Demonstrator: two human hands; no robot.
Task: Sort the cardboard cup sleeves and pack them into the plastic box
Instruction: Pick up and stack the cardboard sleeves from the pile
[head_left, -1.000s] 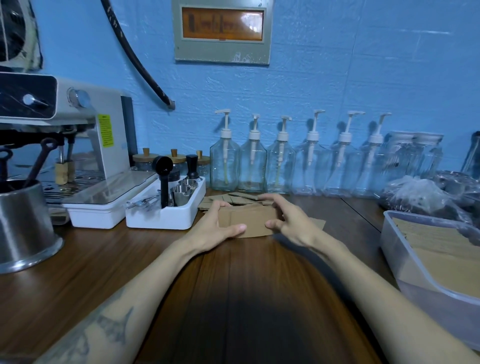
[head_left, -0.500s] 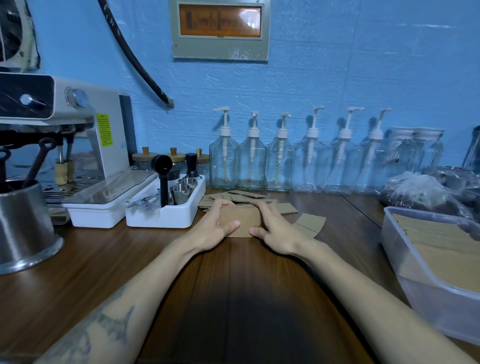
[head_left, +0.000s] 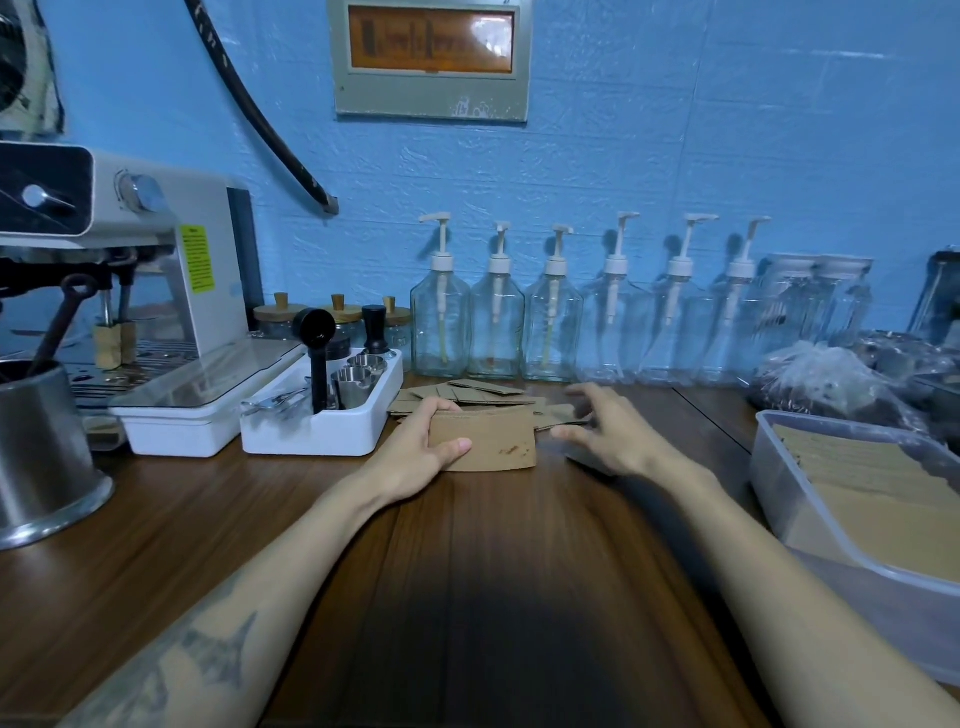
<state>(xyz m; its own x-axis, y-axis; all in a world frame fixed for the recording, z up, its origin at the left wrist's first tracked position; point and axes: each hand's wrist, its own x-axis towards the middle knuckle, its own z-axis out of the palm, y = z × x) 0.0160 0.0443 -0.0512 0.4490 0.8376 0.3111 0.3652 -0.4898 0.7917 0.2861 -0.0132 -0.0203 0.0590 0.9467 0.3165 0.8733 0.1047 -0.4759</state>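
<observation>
The little stack of cardboard cup sleeves (head_left: 488, 439) sits on the wooden counter (head_left: 467, 571) in the middle of the frame. The left hand (head_left: 415, 452) holds its left end, with the thumb on the front and the fingers curled round the back.

A moment ago both hands were squeezing this stack from each side to make it neat. Now the right hand (head_left: 610, 434) has let go. It has moved off to the right and hangs just above the counter with its fingers spread and a bit blurry. It is reaching toward the loose sleeves (head_left: 467, 397) that lie flat just behind the stack.

So I think this stack is now tidy, and the person wants more sleeves to add to it. There are still some loose ones left to sort.

The plastic box (head_left: 810, 499) waits at the right edge of the frame, well apart from the stack. It already has many sleeves packed inside.

Behind the sleeves a row of clear pump bottles (head_left: 498, 332) stands along the blue wall. A white tool tray (head_left: 322, 431) sits just left of the stack, and an espresso machine (head_left: 156, 270) is at the far left.
</observation>
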